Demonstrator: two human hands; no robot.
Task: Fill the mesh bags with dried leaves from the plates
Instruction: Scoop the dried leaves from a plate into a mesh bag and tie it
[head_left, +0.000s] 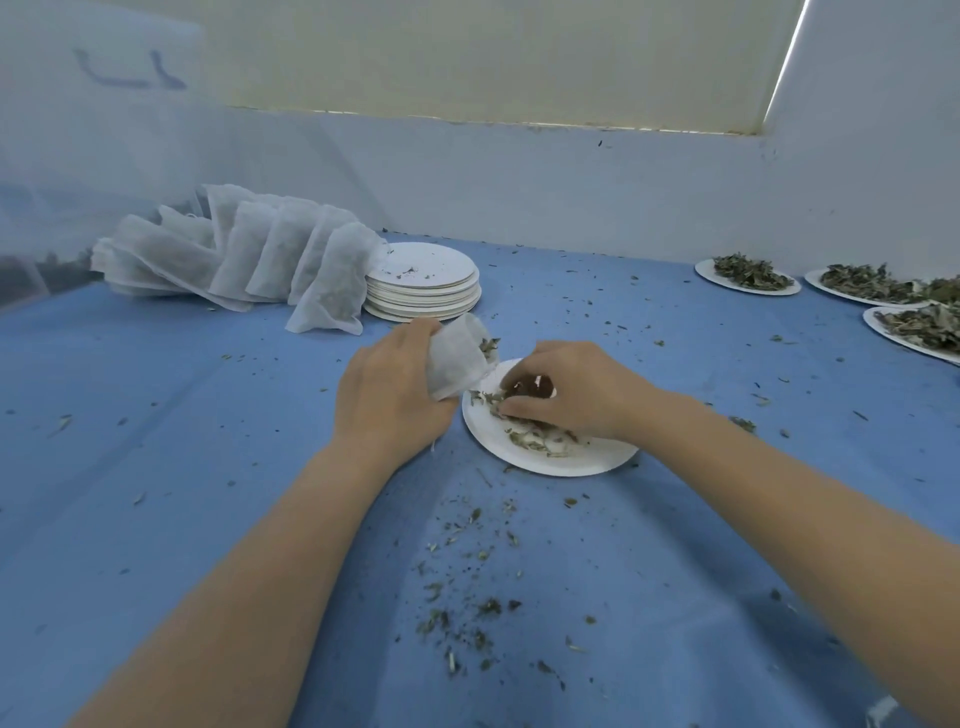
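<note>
While the blue tabletop (208, 441) carries everything, it is also strewn with leaf crumbs (467, 597), mostly in front of the person, so part of the material is already lost outside the plates. At the far left lies a row of filled bags (234, 254), leaning one on another, and just beside them stands a stack of emptied plates (423, 288). At the far right three full plates (748, 275) wait, well apart from the hands.

Between the hands lies the working plate (545, 462), with only a thin remainder of leaves (535, 441) on it. The left hand (389, 395) grips the open bag (457, 361) by its side, fingers curled round it, the mouth turned toward the plate and touching its far rim; some leaves show at the mouth. The right hand (576, 389) rests on the plate with fingers bent and drawn together over a small bunch of leaves, it seems in a pinch.

To do this step well, the person should probably keep the bag mouth low and wide open, directly over the plate, so that what falls lands on the plate and not on the tabletop. Small pinches are likely safer than big ones, because dry leaves break and scatter easily. For the last fragments, it may work better to bend the plate and slide them in.
</note>
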